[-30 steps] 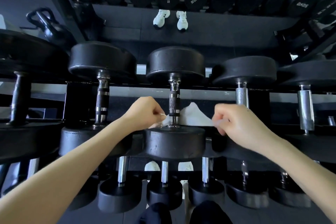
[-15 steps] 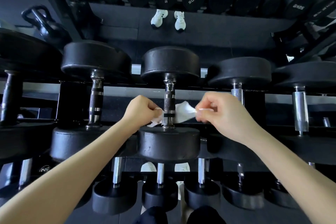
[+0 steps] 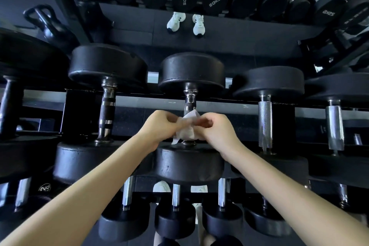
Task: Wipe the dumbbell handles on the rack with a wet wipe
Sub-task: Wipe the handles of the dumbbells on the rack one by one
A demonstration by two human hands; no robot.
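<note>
Left hand (image 3: 159,129) and right hand (image 3: 216,132) both pinch the white wet wipe (image 3: 186,131), wrapped round the lower handle (image 3: 189,104) of the centre dumbbell (image 3: 189,163) on the rack (image 3: 139,102).

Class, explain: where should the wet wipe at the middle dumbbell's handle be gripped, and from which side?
Probably its two ends, one hand from each side: the wet wipe lies across the narrow handle, leaving cloth free either side, where the left hand and right hand pinch it.
</note>
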